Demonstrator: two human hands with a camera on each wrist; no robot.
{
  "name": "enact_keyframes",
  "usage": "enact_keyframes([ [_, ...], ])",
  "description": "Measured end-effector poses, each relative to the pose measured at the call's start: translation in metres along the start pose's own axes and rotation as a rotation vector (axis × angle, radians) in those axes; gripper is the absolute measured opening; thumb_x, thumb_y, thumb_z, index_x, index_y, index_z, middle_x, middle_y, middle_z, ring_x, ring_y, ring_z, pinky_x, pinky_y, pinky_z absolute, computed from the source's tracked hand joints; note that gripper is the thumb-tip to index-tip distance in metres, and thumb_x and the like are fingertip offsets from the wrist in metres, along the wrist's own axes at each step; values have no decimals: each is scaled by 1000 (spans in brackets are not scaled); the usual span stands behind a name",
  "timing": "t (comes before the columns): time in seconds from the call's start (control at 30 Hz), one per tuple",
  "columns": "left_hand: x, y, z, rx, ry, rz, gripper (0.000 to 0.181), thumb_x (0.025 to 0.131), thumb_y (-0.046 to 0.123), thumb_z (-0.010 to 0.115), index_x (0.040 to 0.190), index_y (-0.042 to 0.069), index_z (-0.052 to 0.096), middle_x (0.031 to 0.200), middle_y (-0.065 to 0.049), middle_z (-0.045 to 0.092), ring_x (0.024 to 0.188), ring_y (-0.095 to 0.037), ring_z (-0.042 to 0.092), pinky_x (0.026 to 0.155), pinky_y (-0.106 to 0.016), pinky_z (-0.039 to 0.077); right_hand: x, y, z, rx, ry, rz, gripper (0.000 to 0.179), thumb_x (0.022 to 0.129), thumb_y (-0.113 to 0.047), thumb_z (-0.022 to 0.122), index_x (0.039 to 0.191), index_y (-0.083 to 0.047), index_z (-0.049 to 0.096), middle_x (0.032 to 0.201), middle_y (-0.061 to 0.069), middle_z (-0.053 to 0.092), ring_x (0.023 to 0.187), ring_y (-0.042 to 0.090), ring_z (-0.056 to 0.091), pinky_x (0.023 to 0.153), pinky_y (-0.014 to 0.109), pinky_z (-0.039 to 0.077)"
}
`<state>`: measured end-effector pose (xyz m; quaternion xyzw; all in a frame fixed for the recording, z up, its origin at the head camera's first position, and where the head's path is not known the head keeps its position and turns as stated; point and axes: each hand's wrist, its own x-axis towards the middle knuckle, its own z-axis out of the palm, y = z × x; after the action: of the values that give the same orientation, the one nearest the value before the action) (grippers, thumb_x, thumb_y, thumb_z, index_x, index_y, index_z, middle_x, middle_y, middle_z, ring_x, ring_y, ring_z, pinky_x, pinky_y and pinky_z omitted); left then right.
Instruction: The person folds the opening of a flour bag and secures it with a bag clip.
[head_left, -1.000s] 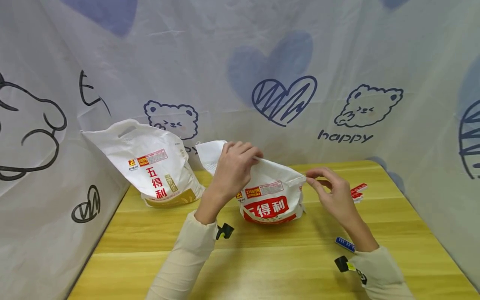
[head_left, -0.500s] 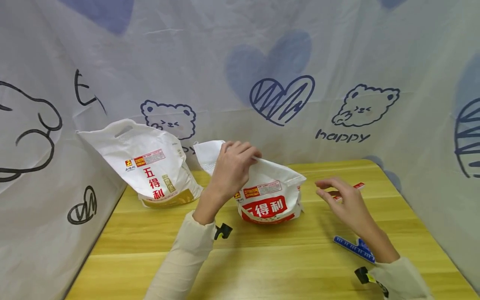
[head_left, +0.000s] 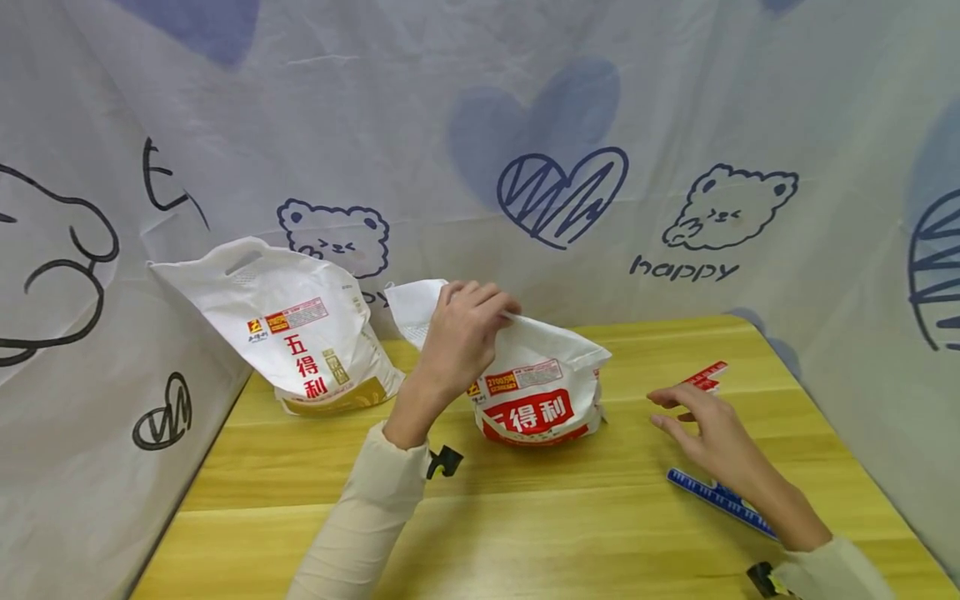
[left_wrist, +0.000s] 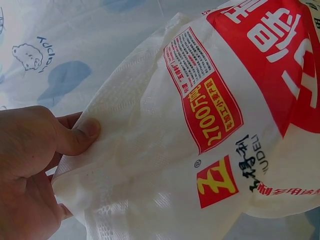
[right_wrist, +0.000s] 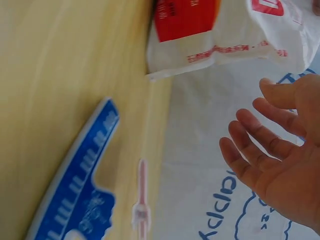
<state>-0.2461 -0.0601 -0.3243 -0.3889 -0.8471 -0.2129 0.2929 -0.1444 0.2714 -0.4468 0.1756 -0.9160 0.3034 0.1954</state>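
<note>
A white flour bag point(head_left: 532, 408) with red print stands mid-table, its top folded over. My left hand point(head_left: 461, 333) pinches that folded top edge; in the left wrist view the thumb presses on the front of the bag point(left_wrist: 140, 165) while the other fingers go behind it. To the right of the bag, my right hand point(head_left: 712, 429) is in the air, fingers loosely bent and holding nothing. Below it on the table lies a blue clip point(head_left: 720, 497) with a piano-key pattern, partly hidden by the wrist. Beyond the hand is a red clip point(head_left: 707, 377) of similar look.
Another white flour bag point(head_left: 322, 333), with gold at its base and a handle slot on top, leans at the back left. A patterned curtain point(head_left: 420, 125) hangs behind and beside the wooden table point(head_left: 525, 533).
My right hand has let go of the bag's right corner and moved right and toward me. More of the blue clip now shows. The left hand keeps its grip on the bag.
</note>
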Motion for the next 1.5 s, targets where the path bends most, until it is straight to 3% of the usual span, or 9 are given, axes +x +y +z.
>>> enact_keyframes([
  [0.47, 0, 0, 0, -12, -7, -7, 14, 93, 0, 72, 101, 12, 74, 101, 0, 73, 97, -21, 62, 106, -47, 41, -33, 20, -5, -41, -89, 1, 30, 88, -3, 79, 116, -5, 70, 110, 8, 70, 96, 31, 69, 74, 45, 60],
  [0.77, -1, -1, 0, -7, 1, -1, 14, 92, 0, 72, 100, 12, 74, 101, 0, 73, 95, -20, 62, 106, -47, 42, -48, 30, -4, -62, -106, -1, 31, 85, -2, 81, 114, -5, 70, 109, 6, 70, 95, 30, 70, 74, 41, 60],
  [1.13, -1, -1, 0, -3, -9, -6, 15, 92, 0, 72, 101, 13, 74, 101, 1, 72, 96, -20, 62, 107, -47, 41, -63, 37, -9, -122, -200, 104, 31, 89, -14, 80, 116, -4, 71, 109, 4, 70, 98, 29, 69, 79, 45, 59],
  [1.5, -2, 0, -1, 12, -4, 7, 14, 90, 2, 74, 100, 12, 74, 101, 1, 73, 97, -20, 63, 105, -46, 42, -76, 50, -13, -163, -284, 186, 28, 86, -9, 81, 111, -2, 71, 105, 5, 68, 94, 29, 69, 77, 45, 59],
])
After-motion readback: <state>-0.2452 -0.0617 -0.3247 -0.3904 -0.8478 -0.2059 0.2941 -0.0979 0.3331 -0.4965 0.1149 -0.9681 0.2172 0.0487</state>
